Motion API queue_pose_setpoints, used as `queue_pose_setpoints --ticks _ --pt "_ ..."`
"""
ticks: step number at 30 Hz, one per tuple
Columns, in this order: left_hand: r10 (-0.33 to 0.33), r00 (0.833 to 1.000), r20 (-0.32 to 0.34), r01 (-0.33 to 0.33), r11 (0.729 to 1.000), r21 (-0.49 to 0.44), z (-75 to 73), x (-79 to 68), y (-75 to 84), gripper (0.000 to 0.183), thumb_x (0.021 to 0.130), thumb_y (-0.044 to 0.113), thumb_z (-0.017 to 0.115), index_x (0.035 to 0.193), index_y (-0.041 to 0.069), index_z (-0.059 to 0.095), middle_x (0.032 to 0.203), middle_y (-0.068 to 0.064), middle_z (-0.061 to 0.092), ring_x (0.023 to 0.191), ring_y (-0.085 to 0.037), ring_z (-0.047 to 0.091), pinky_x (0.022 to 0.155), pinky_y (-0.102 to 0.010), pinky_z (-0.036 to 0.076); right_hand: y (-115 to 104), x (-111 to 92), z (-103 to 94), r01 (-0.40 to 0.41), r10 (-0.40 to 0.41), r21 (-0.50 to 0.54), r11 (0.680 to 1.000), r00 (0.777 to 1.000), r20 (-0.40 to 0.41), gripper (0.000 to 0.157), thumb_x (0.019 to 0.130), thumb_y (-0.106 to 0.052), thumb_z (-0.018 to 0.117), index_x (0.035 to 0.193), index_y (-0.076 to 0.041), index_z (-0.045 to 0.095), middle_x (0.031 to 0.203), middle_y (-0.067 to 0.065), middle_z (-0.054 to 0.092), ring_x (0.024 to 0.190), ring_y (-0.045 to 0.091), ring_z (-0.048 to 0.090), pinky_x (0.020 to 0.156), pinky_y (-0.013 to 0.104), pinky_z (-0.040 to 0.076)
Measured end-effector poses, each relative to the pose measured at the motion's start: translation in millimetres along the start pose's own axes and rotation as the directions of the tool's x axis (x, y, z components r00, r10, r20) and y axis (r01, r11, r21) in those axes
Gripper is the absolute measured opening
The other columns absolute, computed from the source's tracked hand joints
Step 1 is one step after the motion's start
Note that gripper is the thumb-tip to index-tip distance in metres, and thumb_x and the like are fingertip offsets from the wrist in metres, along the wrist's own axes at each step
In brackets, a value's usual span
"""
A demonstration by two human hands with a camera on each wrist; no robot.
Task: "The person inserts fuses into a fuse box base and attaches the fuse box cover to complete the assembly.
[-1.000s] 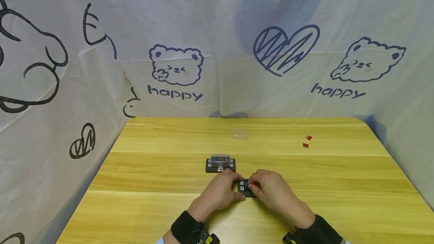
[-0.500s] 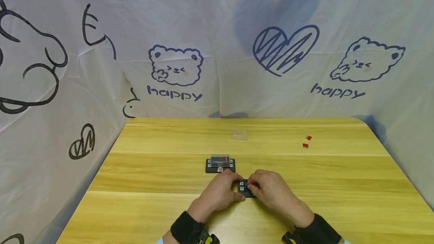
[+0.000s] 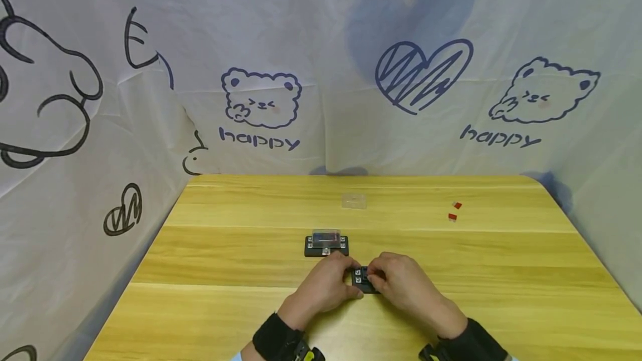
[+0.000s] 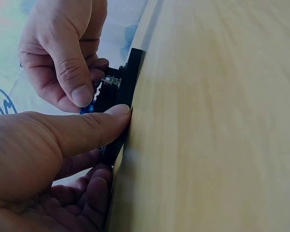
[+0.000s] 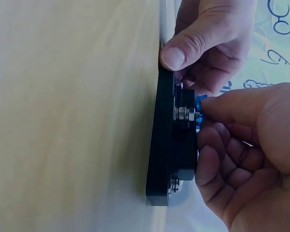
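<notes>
A black fuse block (image 3: 358,287) lies flat on the table before me, and metal screw terminals (image 5: 185,113) stand up along it in the right wrist view. My left hand (image 3: 326,284) grips its left end between thumb and fingers. Over the block's raised middle, my right hand (image 3: 401,278) pinches a blue blade fuse (image 5: 201,100) between thumb and forefinger, right at the slots. Blue also shows under the right thumb in the left wrist view. The fuse's lower part and the block's right half, in the head view, are hidden by the fingers.
Just behind my left hand sits a second fuse block (image 3: 326,251) with a clear cover on it. A loose clear cover (image 3: 354,201) lies farther back. Two small red pieces (image 3: 452,217) lie at the back right of the wooden table (image 3: 225,261). White cloth hangs behind.
</notes>
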State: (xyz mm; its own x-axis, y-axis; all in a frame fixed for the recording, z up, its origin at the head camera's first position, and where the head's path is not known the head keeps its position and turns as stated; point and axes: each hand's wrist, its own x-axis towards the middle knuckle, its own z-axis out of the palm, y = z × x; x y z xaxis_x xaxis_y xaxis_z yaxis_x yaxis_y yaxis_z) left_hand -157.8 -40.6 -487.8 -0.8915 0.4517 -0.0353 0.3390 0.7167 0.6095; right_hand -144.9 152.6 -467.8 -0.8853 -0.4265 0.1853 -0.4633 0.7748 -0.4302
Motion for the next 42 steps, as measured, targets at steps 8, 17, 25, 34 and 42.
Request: queue_pose_setpoints --ticks 8,17,25,34,42 --pt "0.001 1.0 -0.004 -0.001 1.0 -0.003 0.5 0.0 -0.6 0.047 0.071 0.03 0.085 0.112 0.014 0.068 0.094 0.003 0.054 0.076 -0.011 0.048 0.068 -0.027 0.043 1.2 1.0 -6.1 -0.064 0.063 0.055 0.996 0.998 0.011 0.005 0.085 -0.022 0.073 0.082 -0.017 0.071 0.076 -0.014 0.059 0.065 0.001 0.05 0.059 0.024 0.046" --pt "0.001 1.0 -0.01 -0.001 1.0 0.003 1.1 0.5 -0.1 0.051 0.07 0.032 0.085 0.114 0.015 0.067 0.092 0.004 0.054 0.075 -0.011 0.049 0.068 -0.027 0.044 21.4 2.4 -26.4 -0.117 0.12 0.05 0.992 0.991 -0.055 0.004 0.086 -0.021 0.072 0.083 -0.019 0.07 0.081 -0.008 0.063 0.068 0.004 0.052 0.061 0.028 0.047" --pt "-0.013 1.0 -0.005 0.013 1.0 0.005 0.9 -0.4 -0.3 0.052 0.07 0.033 0.084 0.116 0.015 0.067 0.091 0.004 0.053 0.076 -0.011 0.048 0.069 -0.027 0.044 55.7 5.2 -43.8 -0.106 0.102 -0.023 0.994 0.988 -0.112 0.008 0.087 -0.02 0.07 0.088 -0.012 0.072 0.081 -0.002 0.064 0.066 0.007 0.053 0.058 0.029 0.046" --pt "-0.021 1.0 -0.004 0.021 1.0 0.011 2.1 -0.4 -1.2 0.053 0.071 0.034 0.084 0.118 0.016 0.066 0.094 0.004 0.053 0.078 -0.011 0.049 0.071 -0.028 0.045 94.9 14.6 -62.4 -0.181 0.173 -0.07 0.981 0.979 -0.105 0.008 0.091 -0.016 0.065 0.092 -0.01 0.071 0.083 0.005 0.067 0.064 0.014 0.053 0.06 0.036 0.047" --pt "-0.025 1.0 -0.006 0.025 1.0 0.012 1.6 -0.4 -1.4 0.054 0.071 0.034 0.084 0.118 0.016 0.066 0.096 0.004 0.054 0.079 -0.012 0.049 0.074 -0.029 0.046 132.6 20.2 -77.0 -0.291 0.283 -0.051 0.955 0.95 -0.129 0.021 0.095 -0.015 0.056 0.104 0.0 0.067 0.092 0.019 0.069 0.072 0.029 0.06 0.069 0.048 0.049"
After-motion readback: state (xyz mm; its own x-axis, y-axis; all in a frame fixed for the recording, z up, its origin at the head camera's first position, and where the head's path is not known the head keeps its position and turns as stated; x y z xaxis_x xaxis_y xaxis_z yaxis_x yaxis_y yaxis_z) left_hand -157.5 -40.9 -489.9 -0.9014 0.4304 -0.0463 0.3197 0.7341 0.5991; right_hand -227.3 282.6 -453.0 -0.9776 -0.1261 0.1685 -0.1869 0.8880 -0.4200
